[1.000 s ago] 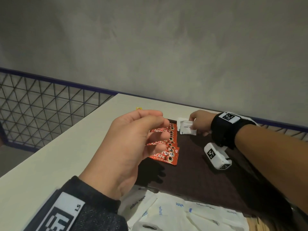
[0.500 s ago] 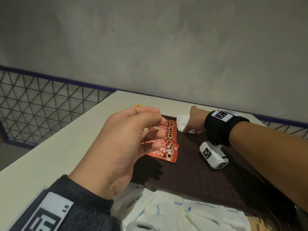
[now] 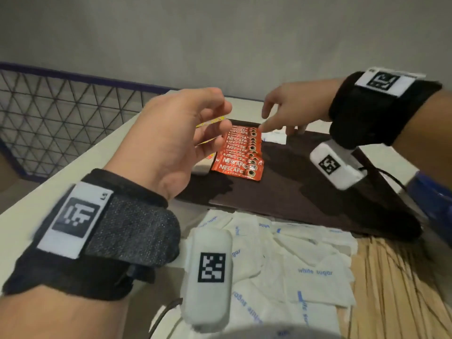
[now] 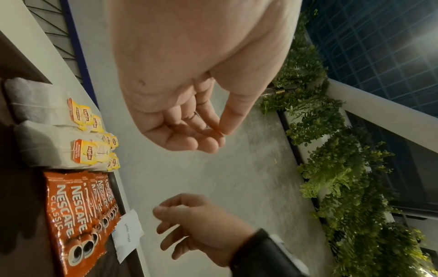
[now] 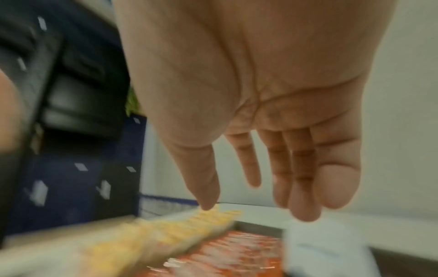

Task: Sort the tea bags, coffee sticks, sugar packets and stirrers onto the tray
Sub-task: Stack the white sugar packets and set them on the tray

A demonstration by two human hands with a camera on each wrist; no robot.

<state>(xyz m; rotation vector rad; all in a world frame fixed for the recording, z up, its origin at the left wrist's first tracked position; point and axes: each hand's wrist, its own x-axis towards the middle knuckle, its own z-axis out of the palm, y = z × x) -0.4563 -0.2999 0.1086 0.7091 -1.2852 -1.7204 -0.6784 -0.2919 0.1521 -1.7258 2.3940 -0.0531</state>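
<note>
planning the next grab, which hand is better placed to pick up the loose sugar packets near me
Left, probably. The left hand is nearer the sugar packets lying off the tray; the right hand reaches over the tray's far end. Both look empty.

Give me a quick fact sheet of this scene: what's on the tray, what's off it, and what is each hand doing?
Tray: dark brown, near part bare
On tray: tea bags, row of coffee sticks, one sugar packet, along the far end
Off tray: loose sugar packets and wooden stirrers, on the near side
Left hand: raised, fingers loosely curled, nothing seen in it
Right hand: open, above the one sugar packet, holding nothing
</note>
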